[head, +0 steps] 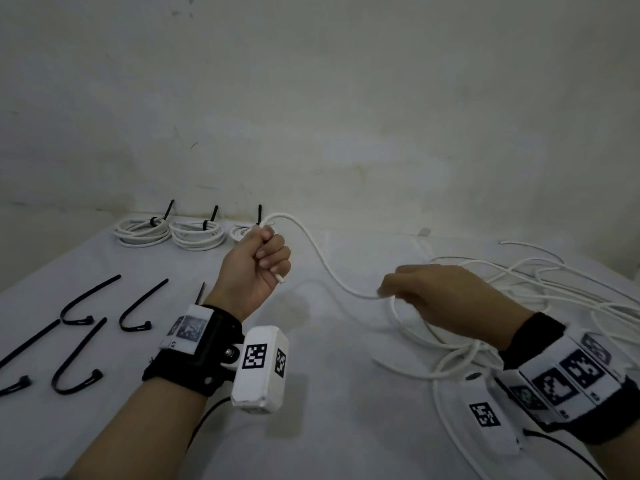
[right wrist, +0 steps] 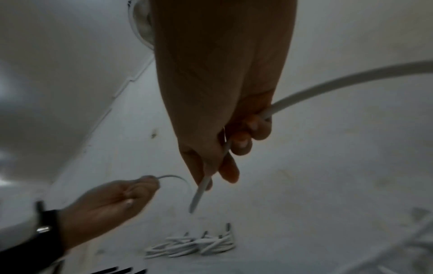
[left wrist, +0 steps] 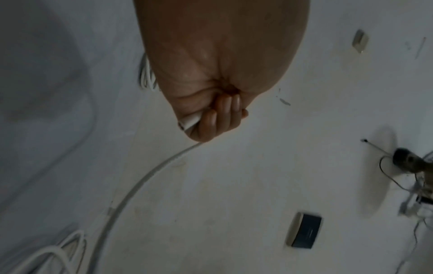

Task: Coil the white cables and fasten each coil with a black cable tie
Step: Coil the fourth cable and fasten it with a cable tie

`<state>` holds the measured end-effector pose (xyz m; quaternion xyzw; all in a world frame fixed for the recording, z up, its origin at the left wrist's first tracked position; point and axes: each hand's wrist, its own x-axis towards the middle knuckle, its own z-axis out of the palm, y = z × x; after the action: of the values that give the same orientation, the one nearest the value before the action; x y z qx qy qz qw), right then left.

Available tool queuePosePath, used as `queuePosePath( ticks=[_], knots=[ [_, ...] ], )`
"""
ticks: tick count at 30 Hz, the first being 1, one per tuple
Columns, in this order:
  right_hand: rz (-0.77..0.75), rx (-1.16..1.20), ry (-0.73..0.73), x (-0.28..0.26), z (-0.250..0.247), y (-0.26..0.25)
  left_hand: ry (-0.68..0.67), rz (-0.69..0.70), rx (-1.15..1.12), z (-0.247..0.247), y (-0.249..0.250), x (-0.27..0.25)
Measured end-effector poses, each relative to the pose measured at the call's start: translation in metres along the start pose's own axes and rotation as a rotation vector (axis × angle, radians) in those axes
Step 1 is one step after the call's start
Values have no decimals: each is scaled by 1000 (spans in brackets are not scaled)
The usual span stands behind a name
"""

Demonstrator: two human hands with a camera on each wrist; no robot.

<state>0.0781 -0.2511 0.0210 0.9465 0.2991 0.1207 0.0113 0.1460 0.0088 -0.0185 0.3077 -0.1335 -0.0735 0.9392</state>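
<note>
While the left hand (head: 258, 268) fists the smooth white cable (head: 322, 261), the right hand (head: 446, 303) pinches its curve.

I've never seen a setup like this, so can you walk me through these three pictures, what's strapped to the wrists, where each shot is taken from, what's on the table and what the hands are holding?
No machine here: a person works with bare hands, wearing a camera on the head and one on each wrist. The white boxes with black-and-white markers are the wrist cameras.

The wide picture comes from the head camera. The other two look along each hand from its wrist.

The left hand is fisted around one end of a white cable, the tip poking out below the fingers. The right hand pinches the same cable further along.

On the white table lie three finished coils at the back, each tied, loose black cable ties on the left, and a tangle of uncoiled cable on the right.
</note>
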Motion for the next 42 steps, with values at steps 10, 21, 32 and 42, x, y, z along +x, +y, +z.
queuePosePath(
  ticks=[10,21,32,42],
  knots=[
    [-227,385,134,44,-24,-54,-122,-130,367,27,-33,-20],
    [120,371,392,46,-5,-32,-355,-199,318,29,-38,-28],
    [169,578,503,47,16,-34,-372,-394,207,28,-29,-27],
    [156,656,565,50,23,-30,-404,-511,123,25,-26,-25]
  ],
)
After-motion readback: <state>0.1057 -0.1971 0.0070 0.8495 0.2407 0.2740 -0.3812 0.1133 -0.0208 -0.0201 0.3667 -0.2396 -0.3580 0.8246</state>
